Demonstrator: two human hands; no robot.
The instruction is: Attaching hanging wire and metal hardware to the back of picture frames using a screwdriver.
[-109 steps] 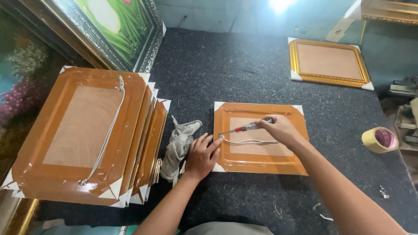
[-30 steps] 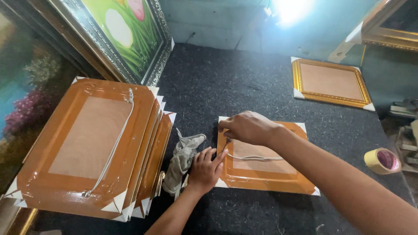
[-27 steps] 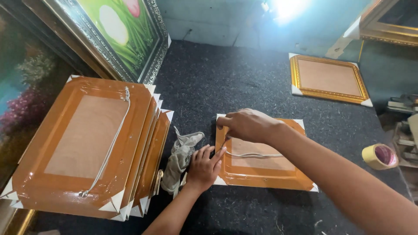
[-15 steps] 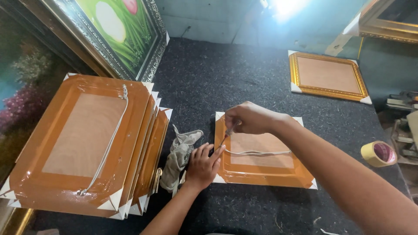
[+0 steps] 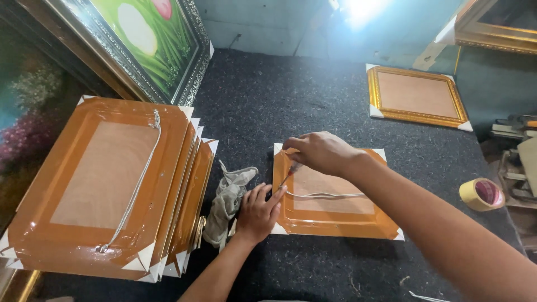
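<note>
At the middle of the dark felt-covered table (image 5: 313,106) lies a small picture frame (image 5: 335,215), back side up, wrapped in brown tape with white corner guards. A pale hanging cord (image 5: 327,195) runs across its backing. The right hand (image 5: 319,152) hovers over the frame's upper-left corner, fingers pinched narrow around a thin tool (image 5: 290,174) — likely a small screwdriver — whose tip points at the frame's left rail. The left hand (image 5: 258,210) lies flat and spread against the frame's left edge, bracing it.

The step in hand looks like fixing the cord's left end to that rail; the next move calls for steady downward pressure on the tool while the frame is kept from sliding.

Just left of the frame sits a crumpled grey rag (image 5: 228,198), and beyond it a fanned stack of larger taped frames (image 5: 112,184). Well right of the frame is a roll of tape (image 5: 482,194); above and to the right, a gold frame (image 5: 417,99). Ornate framed paintings (image 5: 151,45) lean at the far left.
</note>
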